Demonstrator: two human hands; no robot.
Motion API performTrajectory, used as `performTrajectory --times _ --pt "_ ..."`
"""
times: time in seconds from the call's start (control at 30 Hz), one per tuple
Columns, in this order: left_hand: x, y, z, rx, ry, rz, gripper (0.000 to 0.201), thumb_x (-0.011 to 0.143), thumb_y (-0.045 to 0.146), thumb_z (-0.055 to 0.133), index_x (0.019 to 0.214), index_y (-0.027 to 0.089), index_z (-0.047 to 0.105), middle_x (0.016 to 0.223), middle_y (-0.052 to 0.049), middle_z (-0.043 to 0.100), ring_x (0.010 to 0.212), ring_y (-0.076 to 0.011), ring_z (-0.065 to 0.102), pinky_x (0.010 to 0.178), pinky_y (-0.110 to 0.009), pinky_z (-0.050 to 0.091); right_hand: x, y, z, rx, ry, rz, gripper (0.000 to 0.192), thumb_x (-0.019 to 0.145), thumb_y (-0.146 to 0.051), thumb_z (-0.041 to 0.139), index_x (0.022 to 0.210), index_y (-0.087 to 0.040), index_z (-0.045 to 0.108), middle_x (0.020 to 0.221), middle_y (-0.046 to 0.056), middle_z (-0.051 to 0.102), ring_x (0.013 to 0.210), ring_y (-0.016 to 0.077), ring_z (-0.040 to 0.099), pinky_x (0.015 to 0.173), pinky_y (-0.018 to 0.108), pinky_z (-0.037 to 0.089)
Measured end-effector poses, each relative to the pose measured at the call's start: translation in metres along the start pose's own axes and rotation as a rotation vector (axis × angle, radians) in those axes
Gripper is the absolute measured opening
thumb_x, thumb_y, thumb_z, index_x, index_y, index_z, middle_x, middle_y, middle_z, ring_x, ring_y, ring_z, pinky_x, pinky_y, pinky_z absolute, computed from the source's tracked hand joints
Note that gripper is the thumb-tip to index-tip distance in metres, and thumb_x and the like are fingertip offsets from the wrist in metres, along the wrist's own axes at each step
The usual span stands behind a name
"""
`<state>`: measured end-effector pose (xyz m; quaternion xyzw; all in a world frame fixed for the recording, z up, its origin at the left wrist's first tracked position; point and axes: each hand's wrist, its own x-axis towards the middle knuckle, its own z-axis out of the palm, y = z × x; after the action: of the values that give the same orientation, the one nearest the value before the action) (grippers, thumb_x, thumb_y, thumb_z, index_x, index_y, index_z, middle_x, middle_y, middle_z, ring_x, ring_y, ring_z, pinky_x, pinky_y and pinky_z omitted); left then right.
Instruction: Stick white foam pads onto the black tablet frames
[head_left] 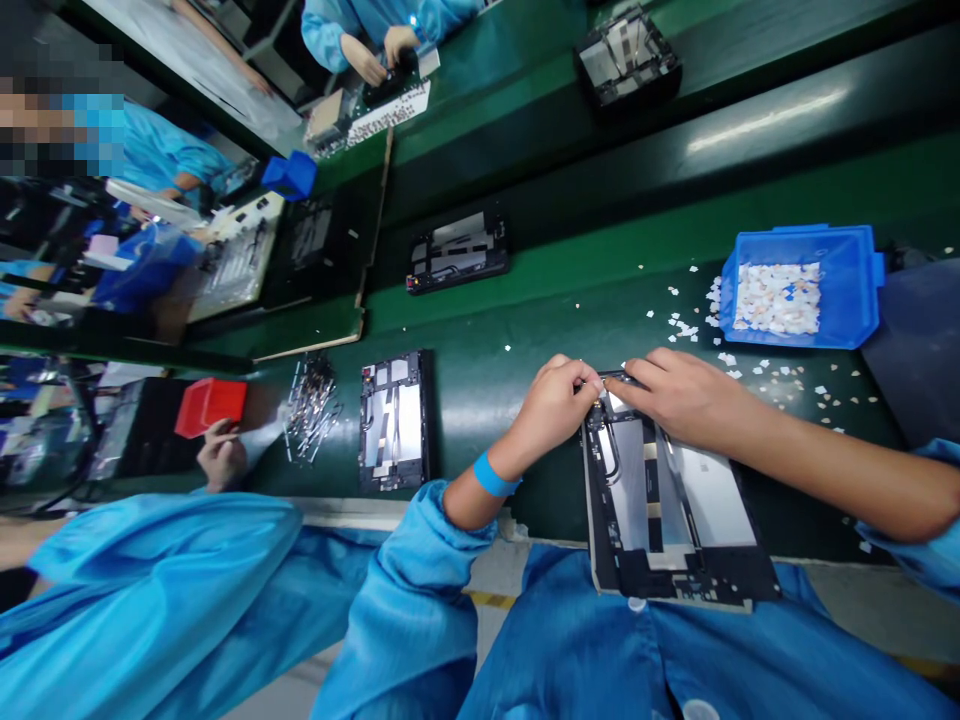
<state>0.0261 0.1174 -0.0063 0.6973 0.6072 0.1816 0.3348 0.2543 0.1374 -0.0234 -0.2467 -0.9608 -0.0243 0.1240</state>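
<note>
1. Open device [667, 500] lies at the near edge of the green bench [525, 340], its near end overhanging toward the person's lap; back cover off, metal plates and black frame exposed.
2. Left hand [555, 405] at the far left corner of the device; fingers curled shut, tips pinched together on something too small to make out.
3. Right hand [686, 395] laid over the far edge, fingers extended and pressed flat toward the same corner; nothing visibly gripped — looks like steadying or pressing down.
4. Step in hand, as judged: fitting or seating a small part at the top corner; both sets of fingertips nearly touch there. Next move would call for fine fingertip control and keeping the device still, since it overhangs the edge.
5. Blue bin [799, 285] of white scraps sits just right and beyond the right hand; loose scraps [694, 325] scattered between bin and hands.
6. Second device [395, 420] lies to the left, well apart; pile of metal parts [311, 405] beyond it.
7. Room: bare bench between the two devices and beyond the hands; a third unit [457, 250] farther back.
8. Co-worker's hand [220, 455] at left by a red box [210, 405]; another person works across the bench, far off.
</note>
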Motion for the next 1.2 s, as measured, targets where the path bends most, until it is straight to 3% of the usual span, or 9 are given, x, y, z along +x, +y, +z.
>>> performTrajectory --times 0.3,0.5,0.73,1.2 --pt "-0.004 -0.002 0.008 0.007 0.087 0.027 0.015 0.095 0.013 0.063 0.082 0.020 0.067 0.084 -0.001 0.063 0.090 -0.0185 0.059 0.084 -0.032 0.047 0.001 0.000 -0.001 -0.009 0.005 -0.004 0.037 0.097 -0.010 0.054 0.131 -0.016 0.068 0.100 0.010 0.065 0.087 0.0241 0.046 0.071 0.036 0.032" --pt "-0.004 -0.003 0.002 -0.114 0.016 0.012 0.015 0.094 0.012 0.061 0.083 0.019 0.065 0.085 -0.001 0.063 0.087 -0.0172 0.059 0.080 -0.030 0.047 0.002 0.000 -0.003 -0.015 -0.019 -0.008 0.037 0.097 -0.013 0.057 0.131 -0.017 0.068 0.100 0.010 0.065 0.088 0.0247 0.046 0.070 0.036 0.030" --pt "-0.003 0.002 0.005 0.060 0.039 0.021 0.015 0.096 0.014 0.060 0.083 0.021 0.065 0.088 -0.002 0.065 0.093 -0.0192 0.060 0.087 -0.033 0.046 0.002 -0.001 -0.004 -0.004 -0.017 0.003 0.037 0.097 -0.010 0.053 0.131 -0.016 0.068 0.100 0.011 0.066 0.087 0.0238 0.047 0.070 0.036 0.029" --pt "-0.012 0.007 0.014 0.174 0.108 -0.006 0.010 0.099 0.016 0.058 0.091 0.022 0.062 0.097 -0.004 0.062 0.101 -0.0217 0.059 0.092 -0.036 0.045 0.001 -0.001 -0.003 -0.003 -0.016 -0.002 0.040 0.099 -0.012 0.052 0.138 -0.017 0.064 0.101 0.010 0.066 0.088 0.0242 0.047 0.070 0.036 0.028"
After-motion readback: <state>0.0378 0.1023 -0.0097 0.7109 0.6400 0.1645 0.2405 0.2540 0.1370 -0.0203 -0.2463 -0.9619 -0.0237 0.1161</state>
